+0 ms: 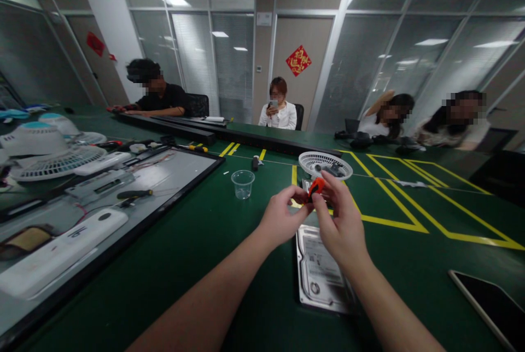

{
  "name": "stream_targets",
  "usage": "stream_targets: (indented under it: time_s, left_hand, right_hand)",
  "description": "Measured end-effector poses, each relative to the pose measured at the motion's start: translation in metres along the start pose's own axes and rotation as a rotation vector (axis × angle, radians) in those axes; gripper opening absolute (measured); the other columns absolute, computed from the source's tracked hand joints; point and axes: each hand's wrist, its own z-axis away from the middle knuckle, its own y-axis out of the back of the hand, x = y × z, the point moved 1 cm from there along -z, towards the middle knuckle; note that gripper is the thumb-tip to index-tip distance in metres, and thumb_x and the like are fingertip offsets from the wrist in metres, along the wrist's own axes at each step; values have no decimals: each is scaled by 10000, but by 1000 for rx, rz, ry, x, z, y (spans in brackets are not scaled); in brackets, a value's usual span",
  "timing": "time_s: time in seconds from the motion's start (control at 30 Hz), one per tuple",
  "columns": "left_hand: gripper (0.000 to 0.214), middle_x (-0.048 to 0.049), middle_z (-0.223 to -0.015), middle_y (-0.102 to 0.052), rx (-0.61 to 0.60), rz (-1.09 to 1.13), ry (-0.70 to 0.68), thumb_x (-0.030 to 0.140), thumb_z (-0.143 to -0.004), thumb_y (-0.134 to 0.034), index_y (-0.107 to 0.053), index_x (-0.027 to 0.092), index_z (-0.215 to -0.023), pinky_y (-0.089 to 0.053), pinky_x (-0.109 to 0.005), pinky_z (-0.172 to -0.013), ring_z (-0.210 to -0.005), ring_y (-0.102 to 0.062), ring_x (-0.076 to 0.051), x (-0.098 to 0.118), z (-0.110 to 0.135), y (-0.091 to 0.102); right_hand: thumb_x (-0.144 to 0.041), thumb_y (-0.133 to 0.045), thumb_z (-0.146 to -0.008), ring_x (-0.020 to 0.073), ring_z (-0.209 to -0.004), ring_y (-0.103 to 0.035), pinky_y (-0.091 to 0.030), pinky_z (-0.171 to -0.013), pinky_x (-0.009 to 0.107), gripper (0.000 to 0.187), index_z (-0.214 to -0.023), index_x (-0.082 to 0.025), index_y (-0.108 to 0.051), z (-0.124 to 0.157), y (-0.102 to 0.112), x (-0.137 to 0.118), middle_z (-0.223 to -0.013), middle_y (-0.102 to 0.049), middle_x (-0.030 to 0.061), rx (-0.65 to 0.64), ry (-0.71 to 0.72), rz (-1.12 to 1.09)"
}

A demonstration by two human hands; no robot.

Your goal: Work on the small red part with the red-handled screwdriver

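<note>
Both of my hands meet above a hard drive that lies flat on the green table. Between their fingertips is a small red-and-black tool handle [315, 188]; its far end is hidden. My left hand [283, 215] pinches it from the left with thumb and forefinger. From the right, my right hand [342, 221] grips it with the thumb below and the fingers bent over. The silver hard drive [318, 273], label side up, is partly covered by my right hand and wrist. Left of my hands stands a clear plastic cup [243, 185].
A white fan grille [305, 163] holding dark parts lies beyond my hands. At left, a large panel [184, 169] carries a white power strip [65, 253] and a screwdriver [133, 194]. A phone [492, 308] lies at right. Several people sit across the table.
</note>
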Motion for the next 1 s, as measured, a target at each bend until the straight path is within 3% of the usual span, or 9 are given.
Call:
stream_targets:
  time_s: [0.2,0.4,0.63,0.83,1.0]
  left_hand:
    - [135,-55,-1058,-768,-45,0,-2,205,-944,-650,-729,192,-1053,-495,-331,-890,-995,-692,-203,-2,0,-1]
    - [110,-26,-959,-732,0,-4,-25,236,-903,-713,-684,191,-1000,-488,-303,-827,-899,-667,-179,-1,0,-2]
    - [110,-33,-1043,-766,-33,57,10,218,-969,-615,-699,200,-1038,-495,-305,-878,-963,-689,-181,-2,-1,-2]
    - [100,-40,-966,-721,4,-20,-56,186,-871,-719,-719,182,-970,-499,-299,-825,-916,-662,-188,-2,-2,0]
    - [102,-30,-966,-748,19,25,-4,222,-911,-689,-690,193,-1008,-484,-307,-821,-902,-683,-180,-2,-1,-1]
  right_hand:
    - [-285,-565,-1045,279,-1133,-702,-587,-996,528,399,-1442,-312,-585,0,0,2,-1342,-686,111,-19,17,32]
    - [-292,-624,-1011,289,-1163,-698,-596,-1009,547,460,-1466,-323,-562,0,-1,6,-1374,-674,111,5,3,24]
    - [-245,-579,-1032,275,-1205,-702,-583,-1053,538,456,-1481,-319,-539,0,-3,4,-1380,-673,114,-25,-9,-43]
    - [-270,-620,-1014,284,-1149,-702,-604,-993,529,449,-1456,-321,-565,0,-1,4,-1343,-675,105,-25,11,32]
    - [-265,-593,-1028,293,-1210,-681,-586,-1019,541,524,-1538,-334,-491,0,-2,6,-1419,-642,114,-32,1,16]
